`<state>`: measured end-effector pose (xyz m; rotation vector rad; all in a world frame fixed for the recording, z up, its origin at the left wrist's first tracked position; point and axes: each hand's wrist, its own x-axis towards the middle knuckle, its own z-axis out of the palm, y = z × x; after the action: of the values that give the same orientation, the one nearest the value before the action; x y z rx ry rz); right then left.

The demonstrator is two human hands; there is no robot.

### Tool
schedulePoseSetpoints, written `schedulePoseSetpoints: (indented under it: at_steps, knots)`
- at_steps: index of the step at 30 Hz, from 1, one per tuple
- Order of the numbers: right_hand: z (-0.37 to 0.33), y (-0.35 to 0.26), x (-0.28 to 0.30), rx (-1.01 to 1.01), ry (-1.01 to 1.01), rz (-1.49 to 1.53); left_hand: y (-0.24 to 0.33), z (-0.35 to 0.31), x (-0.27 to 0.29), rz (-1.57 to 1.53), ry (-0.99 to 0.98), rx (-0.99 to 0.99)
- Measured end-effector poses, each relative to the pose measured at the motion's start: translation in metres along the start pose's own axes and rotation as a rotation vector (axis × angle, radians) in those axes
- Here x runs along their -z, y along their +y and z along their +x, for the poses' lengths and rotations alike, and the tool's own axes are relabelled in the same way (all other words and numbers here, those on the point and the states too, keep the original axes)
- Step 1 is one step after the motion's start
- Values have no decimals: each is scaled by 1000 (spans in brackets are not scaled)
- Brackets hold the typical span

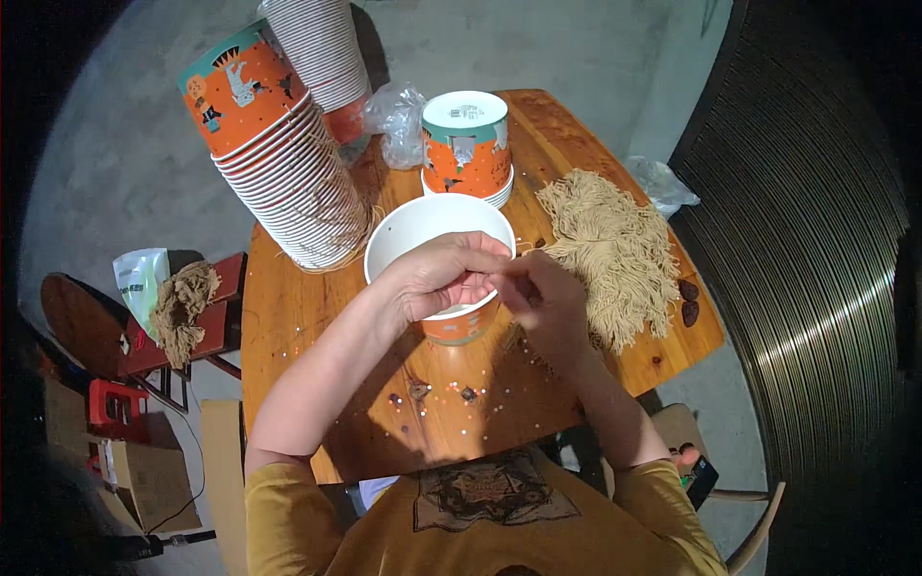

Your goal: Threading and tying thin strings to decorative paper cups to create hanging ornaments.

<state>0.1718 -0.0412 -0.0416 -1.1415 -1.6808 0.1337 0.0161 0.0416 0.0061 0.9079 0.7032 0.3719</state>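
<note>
A white-lined paper bucket [394, 235] with an orange outside stands upright in front of me, its mouth facing up. Over its right rim my left hand [447, 274] is closed, thumb and forefinger pinched and palm partly turned up. My right hand [549, 300] meets it there, fingers also pinched together. Whatever lies between the fingertips is too small to make out. Right of the hands is a large heap of tan string [615, 254], many loose strands spread over the table. Behind the bucket, an orange and green paper bucket [468, 154] sits upside down on others.
A tall leaning stack of paper buckets [288, 182] rises at the left, with another stack [317, 53] behind. Clear plastic bags [396, 120] lie beside them. Small white beads [466, 408] dot the wooden table [355, 432]. A stool [226, 307] holds more tan string [184, 307].
</note>
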Motion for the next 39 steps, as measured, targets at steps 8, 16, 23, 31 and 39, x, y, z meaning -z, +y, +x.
schedulePoseSetpoints:
  at_steps: [8, 16, 23, 31, 39]
  knots:
    - [3, 2, 11, -619, -53, 684, -3, -7, -6, 36, -33, -47]
    - [0, 15, 12, -797, -74, 900, -14, 4, -1, 182, -21, -100]
    - [-13, 3, 2, -292, 47, 196, -11, 4, -3, -84, -7, 7]
    - [-7, -7, 13, 16, 21, -76, -9, 1, -5, -186, -60, 60]
    - [-7, 5, 22, -147, -87, 127, -12, -1, -5, -90, -2, -54]
